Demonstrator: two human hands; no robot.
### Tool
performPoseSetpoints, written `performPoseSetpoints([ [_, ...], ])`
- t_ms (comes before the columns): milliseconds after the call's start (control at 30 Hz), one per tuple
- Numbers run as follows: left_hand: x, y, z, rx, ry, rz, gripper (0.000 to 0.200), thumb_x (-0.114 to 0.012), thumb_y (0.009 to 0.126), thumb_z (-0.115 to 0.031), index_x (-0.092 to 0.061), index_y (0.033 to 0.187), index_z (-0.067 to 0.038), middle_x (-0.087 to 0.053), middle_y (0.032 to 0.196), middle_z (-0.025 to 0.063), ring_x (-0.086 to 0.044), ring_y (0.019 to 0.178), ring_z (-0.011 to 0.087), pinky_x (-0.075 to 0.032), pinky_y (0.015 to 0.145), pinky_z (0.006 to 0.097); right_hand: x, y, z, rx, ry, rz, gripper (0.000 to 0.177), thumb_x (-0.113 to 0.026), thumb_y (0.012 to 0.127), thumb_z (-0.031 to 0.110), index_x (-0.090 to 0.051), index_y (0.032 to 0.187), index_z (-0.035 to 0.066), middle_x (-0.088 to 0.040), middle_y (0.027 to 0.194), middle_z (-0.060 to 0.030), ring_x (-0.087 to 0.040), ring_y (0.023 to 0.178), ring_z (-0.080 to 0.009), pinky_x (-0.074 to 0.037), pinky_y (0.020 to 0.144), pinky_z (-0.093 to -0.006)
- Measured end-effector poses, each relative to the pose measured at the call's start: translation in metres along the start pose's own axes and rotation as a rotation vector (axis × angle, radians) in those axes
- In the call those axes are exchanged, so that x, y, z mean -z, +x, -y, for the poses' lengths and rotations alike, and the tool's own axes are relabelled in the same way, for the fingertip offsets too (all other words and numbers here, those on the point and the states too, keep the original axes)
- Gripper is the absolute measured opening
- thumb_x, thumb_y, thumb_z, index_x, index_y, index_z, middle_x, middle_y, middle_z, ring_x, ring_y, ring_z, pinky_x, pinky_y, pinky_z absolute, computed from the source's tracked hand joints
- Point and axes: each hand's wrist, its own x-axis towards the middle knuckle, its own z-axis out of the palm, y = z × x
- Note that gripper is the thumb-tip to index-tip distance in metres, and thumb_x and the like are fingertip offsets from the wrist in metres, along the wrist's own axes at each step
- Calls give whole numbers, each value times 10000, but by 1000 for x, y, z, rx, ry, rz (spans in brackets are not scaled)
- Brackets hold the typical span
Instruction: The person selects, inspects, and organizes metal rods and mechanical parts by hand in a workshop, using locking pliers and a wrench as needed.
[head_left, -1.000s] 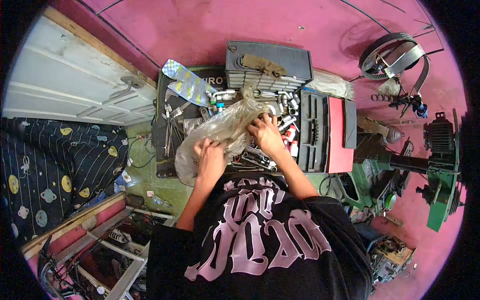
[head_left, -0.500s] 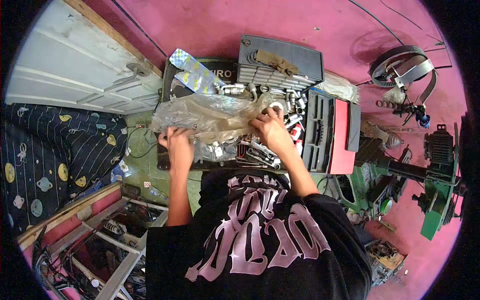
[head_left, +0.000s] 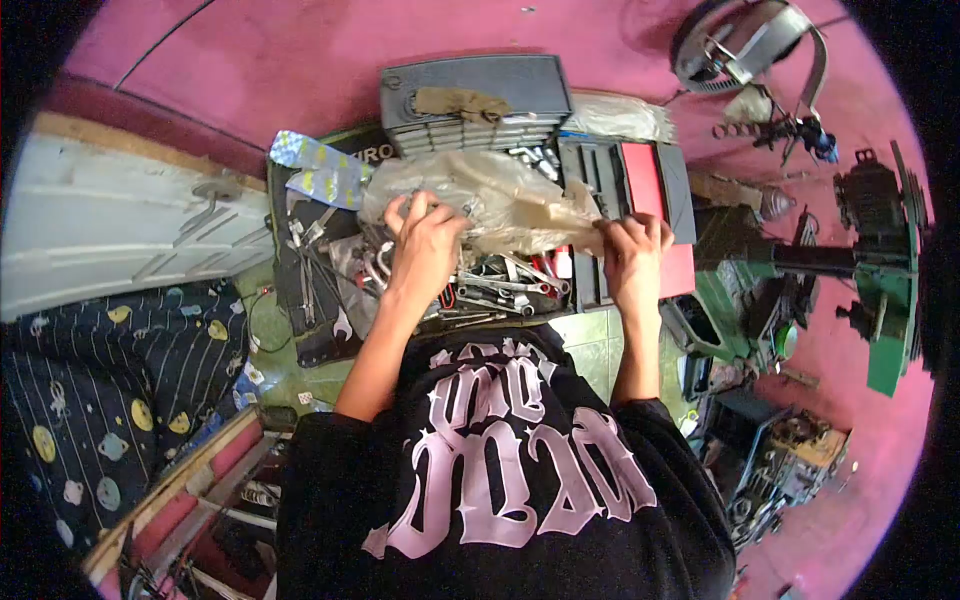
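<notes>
A crumpled, cloudy plastic bag (head_left: 490, 195) is stretched between my hands above the tools. My left hand (head_left: 425, 245) has its fingers curled onto the bag's left part. At the bag's right end, my right hand (head_left: 635, 250) pinches the gathered plastic over the open toolbox tray (head_left: 592, 185). Below the bag lie several wrenches (head_left: 495, 300), and sockets (head_left: 535, 160) show behind it. The bag hides part of the tool pile. A blue checked packet (head_left: 325, 170) lies to the left.
Behind the bag stands a grey drawer cabinet (head_left: 480, 75) with a brown glove (head_left: 460, 103) on top. A red-and-black toolbox lid (head_left: 660, 210) lies right of the tray. Green machinery (head_left: 715, 260) stands farther right. A white door (head_left: 130, 220) is on the left.
Both hands and the bag have shifted right relative to the tools, uncovering the mat and long tools on the left. My right hand now reaches over the toolbox tray. The view has also turned.
</notes>
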Motion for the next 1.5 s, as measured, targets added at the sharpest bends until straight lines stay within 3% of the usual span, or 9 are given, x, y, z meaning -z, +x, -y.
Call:
performPoseSetpoints([
  [333, -11, 63, -39, -165, -2, -78, 270, -773, 765, -7, -816, 1001, -131, -767, 1044, 19, -618, 1187, 258, -304, 1145, 592, 13, -8, -40, -109, -64, -272, 337, -755, 800, 62, -798, 1110, 186, -721, 1047, -9, -614, 1136, -271, -387, 1051, -498],
  [600, -66, -8, -17, -103, 16, 137, 247, -789, 769, -43, -807, 995, -140, -745, 1025, 27, -607, 1186, 263, -316, 1133, 577, -41, -82, -35, -165, 82, 68, 329, -726, 812, 40, -785, 1113, 158, -720, 1108, -33, -590, 1195, -310, -391, 1100, -531],
  [633, -71, -14, -13, -89, 24, 165, 235, -788, 771, -43, -808, 985, -136, -746, 1026, 30, -605, 1190, 264, -317, 1133, 575, -48, -89, -33, -133, 97, 76, 240, -726, 851, 75, -789, 1074, 135, -719, 1086, -45, -591, 1166, -305, -398, 1062, -502],
  [767, -87, -29, 2, -76, 58, 191, 262, -749, 776, -1, -830, 997, -115, -757, 1050, 46, -603, 1197, 273, -319, 1126, 573, -70, -112, -26, -155, 150, 220, 320, -731, 805, 59, -776, 1113, 132, -710, 1139, -76, -576, 1216, -347, -391, 1094, -555],
  [900, -85, -27, -3, -30, 73, 205, 396, -734, 782, 20, -805, 1146, -119, -736, 1189, 61, -573, 1265, 279, -309, 1132, 575, -61, -110, -18, -187, 179, 277, 330, -768, 849, 105, -767, 1179, 117, -705, 1187, -85, -569, 1218, -347, -377, 1076, -513],
  [933, -83, -28, -3, -44, 87, 225, 471, -782, 800, -43, -765, 1260, -143, -701, 1288, 62, -541, 1320, 295, -296, 1137, 576, -56, -106, -17, -173, 195, 243, 332, -779, 856, 121, -764, 1188, 116, -704, 1194, -82, -567, 1226, -345, -377, 1077, -511],
  [1100, -55, -52, 1, -28, -6, 106, 573, -882, 805, -234, -714, 1349, -172, -664, 1342, 39, -516, 1344, 322, -289, 1129, 567, -47, -90, -10, -95, 192, 152, 350, -799, 872, 162, -751, 1212, 91, -695, 1210, -102, -563, 1235, -365, -393, 1076, -537],
  [1367, -38, -138, 53, 324, 97, -191, 393, -822, 837, -162, -739, 1220, -140, -690, 1279, 31, -546, 1267, 301, -305, 1104, 505, -65, -33, 70, 191, 277, 204, 347, -795, 860, 167, -749, 1202, 121, -699, 1154, -70, -584, 1183, -346, -404, 1049, -530],
  [1500, -30, -161, 72, 533, 126, -222, 432, -809, 823, -105, -732, 1247, -137, -697, 1271, 28, -527, 1292, 289, -293, 1102, 503, -90, -24, 128, 375, 215, 406, 341, -747, 855, 164, -743, 1192, 120, -697, 1203, -73, -564, 1259, -360, -406, 1109, -572],
])
